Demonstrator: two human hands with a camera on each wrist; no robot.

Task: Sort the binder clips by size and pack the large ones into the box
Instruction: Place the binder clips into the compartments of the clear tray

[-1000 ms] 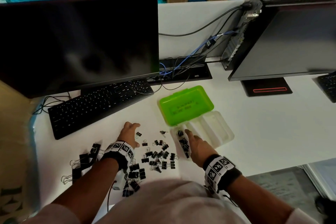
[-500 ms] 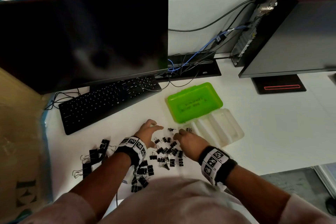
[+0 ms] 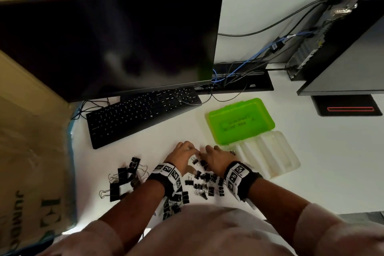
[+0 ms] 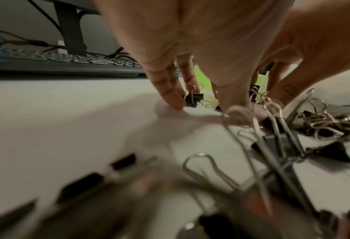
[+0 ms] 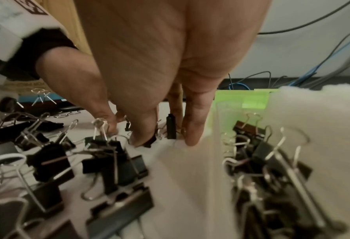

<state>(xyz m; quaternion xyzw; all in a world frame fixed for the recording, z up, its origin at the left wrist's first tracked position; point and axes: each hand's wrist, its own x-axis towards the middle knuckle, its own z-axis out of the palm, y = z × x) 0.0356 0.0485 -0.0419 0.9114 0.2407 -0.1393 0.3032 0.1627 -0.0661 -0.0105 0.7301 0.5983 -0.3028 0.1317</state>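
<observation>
Small black binder clips (image 3: 204, 183) lie scattered on the white desk in front of me. Large clips (image 3: 122, 176) are heaped to the left. My left hand (image 3: 182, 151) and right hand (image 3: 216, 157) sit side by side over the far edge of the small clips, fingers pointing down. Left fingertips (image 4: 175, 103) touch the desk beside a small clip (image 4: 193, 99). Right fingertips (image 5: 192, 137) also touch the desk, with a clip (image 5: 171, 127) standing on edge between them. The clear box (image 3: 276, 156) with its green lid (image 3: 241, 120) lies open just right; its near compartment holds clips (image 5: 260, 155).
A black keyboard (image 3: 143, 112) and a dark monitor (image 3: 108, 41) stand behind the hands. Cables (image 3: 249, 68) run along the back, and a second monitor's base (image 3: 347, 108) sits at the right. A cardboard box (image 3: 31, 151) borders the desk's left edge.
My right hand left the box's compartment and slid left onto the small clips. My left hand moved right to meet it, so the two hands now nearly touch.
</observation>
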